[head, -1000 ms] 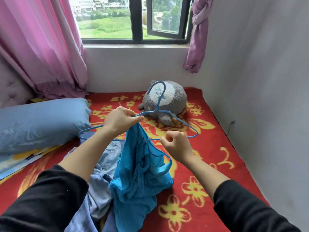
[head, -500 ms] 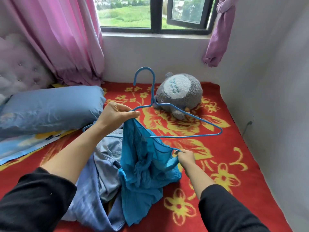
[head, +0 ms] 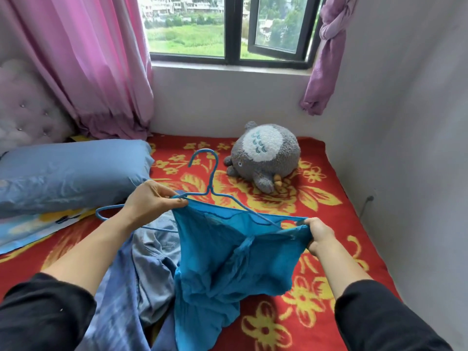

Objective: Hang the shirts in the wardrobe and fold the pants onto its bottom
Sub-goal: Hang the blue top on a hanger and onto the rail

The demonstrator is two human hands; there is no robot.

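A bright blue shirt (head: pixel 235 259) hangs spread between my hands above the bed. My left hand (head: pixel 152 201) pinches its left top corner together with the left arm of a blue wire hanger (head: pixel 210 181). My right hand (head: pixel 317 235) grips the shirt's right top edge, pulled over the hanger's right end. The hanger's hook points up and away from me. Under the shirt lies a pile of pale blue denim pants (head: pixel 149 269), partly hidden by my left arm. No wardrobe is in view.
A red blanket with yellow flowers (head: pixel 316 206) covers the bed. A blue pillow (head: pixel 68 173) lies at the left and a grey plush toy (head: pixel 266 155) at the back. Pink curtains (head: pixel 96 64), a window and a white wall on the right close the bed in.
My right hand moved right and up, stretching the shirt's opening wide over the hanger's right end. The hanger dropped lower and closer to me. The camera tilted up slightly.
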